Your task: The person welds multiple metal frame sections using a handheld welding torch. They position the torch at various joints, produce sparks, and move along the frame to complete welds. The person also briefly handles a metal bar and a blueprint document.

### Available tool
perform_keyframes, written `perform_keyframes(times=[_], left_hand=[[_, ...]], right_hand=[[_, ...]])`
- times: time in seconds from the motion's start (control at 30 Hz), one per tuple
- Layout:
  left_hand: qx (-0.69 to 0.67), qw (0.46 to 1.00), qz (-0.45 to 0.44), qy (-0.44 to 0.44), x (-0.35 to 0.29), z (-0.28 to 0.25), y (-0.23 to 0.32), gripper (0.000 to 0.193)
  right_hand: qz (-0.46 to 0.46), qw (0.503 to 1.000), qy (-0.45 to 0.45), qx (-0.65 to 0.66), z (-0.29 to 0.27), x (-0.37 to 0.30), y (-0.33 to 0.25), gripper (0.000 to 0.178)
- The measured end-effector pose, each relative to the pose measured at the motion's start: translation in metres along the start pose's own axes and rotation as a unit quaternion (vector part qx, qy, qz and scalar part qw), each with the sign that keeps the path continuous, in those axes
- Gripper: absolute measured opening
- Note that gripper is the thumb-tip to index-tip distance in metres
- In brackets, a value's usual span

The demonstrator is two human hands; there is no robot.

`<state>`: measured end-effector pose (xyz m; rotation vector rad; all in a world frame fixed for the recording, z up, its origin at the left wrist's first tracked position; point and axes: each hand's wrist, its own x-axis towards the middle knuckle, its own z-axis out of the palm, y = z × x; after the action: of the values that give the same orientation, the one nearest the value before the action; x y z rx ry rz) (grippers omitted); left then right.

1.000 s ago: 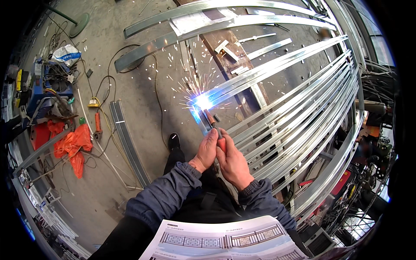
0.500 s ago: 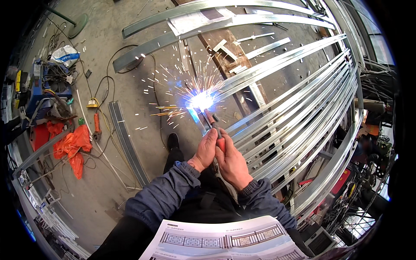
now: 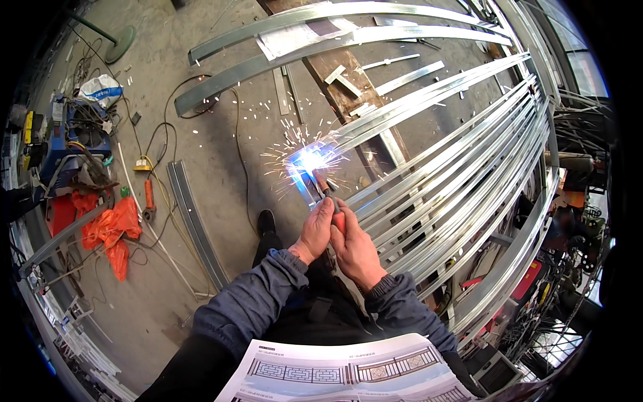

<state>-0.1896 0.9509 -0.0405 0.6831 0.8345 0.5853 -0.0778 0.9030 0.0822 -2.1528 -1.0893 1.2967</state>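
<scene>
Both my hands grip a red-handled welding torch (image 3: 329, 194) that points up and away from me. My left hand (image 3: 316, 229) wraps the handle from the left, and my right hand (image 3: 355, 249) closes on it from the right. At the torch tip a bright blue-white arc (image 3: 307, 159) burns with sparks spraying around it. The arc sits at the near end of a bundle of long silvery metal bars (image 3: 455, 154) that fan out to the right. My dark shoe (image 3: 266, 221) stands on the concrete floor just left of my hands.
A printed sheet with fence drawings (image 3: 348, 372) lies at the lower edge. A blue welding machine (image 3: 70, 144), cables and an orange cloth (image 3: 107, 228) lie at the left. A loose metal channel (image 3: 194, 224) rests on the floor; curved metal rails (image 3: 321, 40) lie beyond.
The arc keeps burning; the spray of sparks grew, then spread wider and lower. My hands hold the torch in nearly the same spot.
</scene>
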Motion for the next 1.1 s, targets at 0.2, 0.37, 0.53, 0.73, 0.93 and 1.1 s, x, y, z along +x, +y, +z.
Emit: perform_keyframes(times=[0.2, 0.37, 0.53, 0.73, 0.93, 1.1], left_hand=[[0.036, 0.998, 0.025, -0.052, -0.004, 0.004, 0.013, 0.050], [0.065, 0.984, 0.027, -0.164, -0.031, 0.020, 0.044, 0.058], [-0.176, 0.956, -0.151, -0.180, -0.062, 0.036, 0.059, 0.082], [-0.150, 0.913, -0.298, -0.236, -0.098, 0.042, 0.074, 0.115], [-0.054, 0.934, -0.213, -0.281, -0.097, 0.048, 0.065, 0.118], [-0.021, 0.920, -0.238, -0.311, -0.104, 0.077, 0.087, 0.067]], right_hand=[[0.010, 1.000, 0.009, -0.004, -0.019, -0.013, -0.014, 0.058], [-0.012, 0.998, 0.050, -0.030, -0.043, -0.031, -0.017, 0.056], [-0.092, 0.992, 0.080, 0.042, -0.043, -0.048, -0.016, 0.061], [-0.111, 0.975, 0.170, 0.089, -0.039, -0.081, -0.022, 0.061], [-0.156, 0.946, 0.285, 0.013, -0.009, -0.117, 0.009, 0.054], [-0.015, 0.870, 0.492, 0.004, 0.009, -0.216, 0.072, 0.054]])
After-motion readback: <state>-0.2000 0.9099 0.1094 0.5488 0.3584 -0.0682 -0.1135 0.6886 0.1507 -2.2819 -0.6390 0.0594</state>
